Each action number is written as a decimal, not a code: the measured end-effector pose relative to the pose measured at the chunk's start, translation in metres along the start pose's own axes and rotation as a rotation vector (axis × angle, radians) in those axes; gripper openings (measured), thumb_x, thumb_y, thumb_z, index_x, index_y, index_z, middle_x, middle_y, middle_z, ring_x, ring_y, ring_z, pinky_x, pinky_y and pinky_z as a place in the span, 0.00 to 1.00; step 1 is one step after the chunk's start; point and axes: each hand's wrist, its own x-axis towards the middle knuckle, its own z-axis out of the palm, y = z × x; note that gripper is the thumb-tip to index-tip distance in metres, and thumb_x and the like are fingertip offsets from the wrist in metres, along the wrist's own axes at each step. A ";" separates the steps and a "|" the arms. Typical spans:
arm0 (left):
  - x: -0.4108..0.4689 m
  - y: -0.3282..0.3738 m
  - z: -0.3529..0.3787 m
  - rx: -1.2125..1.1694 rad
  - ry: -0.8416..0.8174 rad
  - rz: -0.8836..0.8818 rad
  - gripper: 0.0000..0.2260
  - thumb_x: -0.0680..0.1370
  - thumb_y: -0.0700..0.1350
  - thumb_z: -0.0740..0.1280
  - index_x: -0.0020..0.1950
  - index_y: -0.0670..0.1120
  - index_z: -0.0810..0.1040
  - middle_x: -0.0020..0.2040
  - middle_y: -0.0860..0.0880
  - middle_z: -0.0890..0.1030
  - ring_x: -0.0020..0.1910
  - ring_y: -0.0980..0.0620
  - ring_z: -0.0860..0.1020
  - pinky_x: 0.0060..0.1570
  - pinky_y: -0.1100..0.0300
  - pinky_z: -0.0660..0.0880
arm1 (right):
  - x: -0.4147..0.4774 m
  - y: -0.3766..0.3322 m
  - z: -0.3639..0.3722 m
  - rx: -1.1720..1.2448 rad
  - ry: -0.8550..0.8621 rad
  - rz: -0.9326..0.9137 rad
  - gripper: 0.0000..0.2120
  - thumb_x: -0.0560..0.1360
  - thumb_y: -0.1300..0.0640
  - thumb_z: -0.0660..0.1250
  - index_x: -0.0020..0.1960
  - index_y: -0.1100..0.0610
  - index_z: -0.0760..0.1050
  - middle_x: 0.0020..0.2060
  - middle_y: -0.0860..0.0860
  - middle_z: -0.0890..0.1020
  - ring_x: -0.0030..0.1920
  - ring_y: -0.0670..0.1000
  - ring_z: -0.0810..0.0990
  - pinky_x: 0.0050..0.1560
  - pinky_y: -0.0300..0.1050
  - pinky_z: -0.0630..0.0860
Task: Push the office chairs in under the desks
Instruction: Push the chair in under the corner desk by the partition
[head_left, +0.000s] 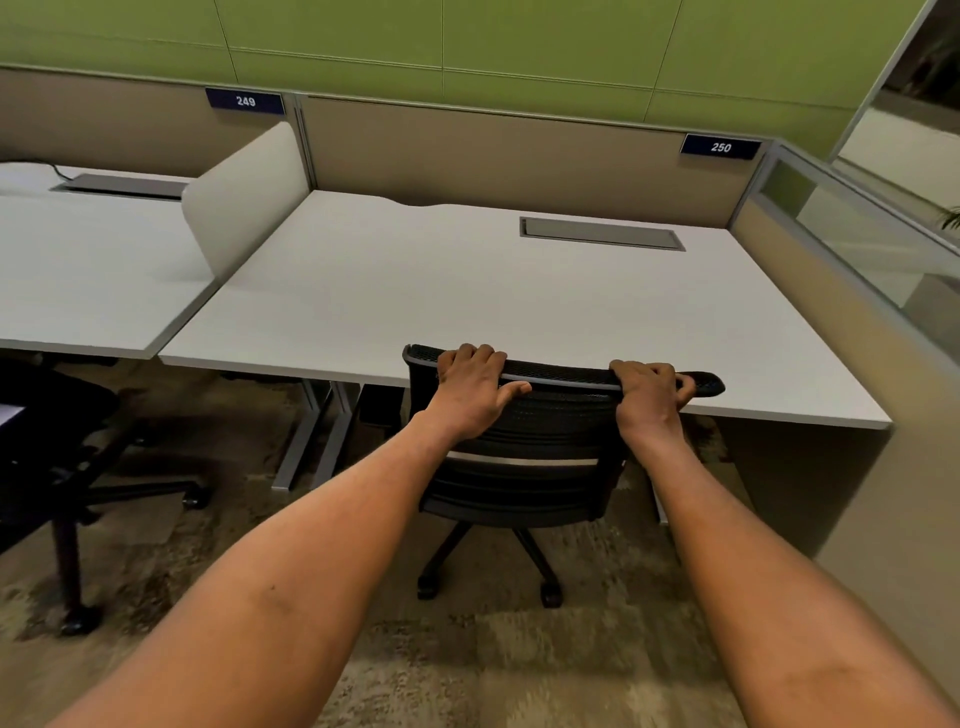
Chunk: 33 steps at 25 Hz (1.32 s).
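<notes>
You had both hands on the top rail of the black mesh office chair (524, 441). Your left hand (470, 392) sat near the rail's left end, its fingers (467, 356) curled over the top edge and the thumb stretched along the near side of the rail. Your right hand (652, 400) gripped close to the rail's right end, fingers (660, 371) wrapped tightly around it, so both hands were closed on the chair back.

The chair stood directly below and beyond your fingers, its backrest upright against the front edge of the white desk (467, 291), with the seat hidden beneath the desk top and the wheeled base (491, 566) showing on the carpet (363, 597) under your wrists. The rail overlapped the desk's front edge in this view (whether it touched the edge, you could not tell from here).

Past your fingers, toward the back of the desk, lay a grey cable hatch (602, 234), and above it on the partition a dark sign reading 250 (721, 147). Off to the left of your left hand a curved white divider (244, 197) separated this desk from the neighbouring desk (88, 275), marked by a sign reading 249 (245, 101). A second black chair (52, 447) stood well to the left of your left hand, out from under that neighbouring desk.
</notes>
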 end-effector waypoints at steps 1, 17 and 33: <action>0.000 -0.003 0.000 0.003 -0.009 -0.005 0.24 0.78 0.65 0.54 0.58 0.47 0.72 0.56 0.48 0.75 0.58 0.46 0.69 0.56 0.50 0.61 | 0.001 -0.002 0.001 0.014 -0.010 -0.004 0.23 0.70 0.72 0.52 0.54 0.52 0.77 0.52 0.49 0.80 0.58 0.54 0.64 0.56 0.53 0.54; 0.009 -0.007 0.007 0.070 -0.023 -0.030 0.26 0.78 0.65 0.52 0.65 0.46 0.67 0.64 0.46 0.69 0.63 0.44 0.67 0.63 0.49 0.59 | 0.017 -0.005 0.005 -0.194 -0.204 0.069 0.30 0.74 0.66 0.57 0.74 0.49 0.60 0.73 0.55 0.61 0.71 0.59 0.55 0.67 0.59 0.51; -0.250 -0.053 0.042 -0.016 -0.061 -0.400 0.33 0.80 0.60 0.55 0.77 0.40 0.53 0.77 0.41 0.57 0.77 0.44 0.50 0.75 0.49 0.45 | -0.192 -0.112 0.114 0.014 -0.307 0.003 0.35 0.76 0.46 0.66 0.75 0.61 0.57 0.73 0.58 0.62 0.72 0.58 0.60 0.72 0.60 0.57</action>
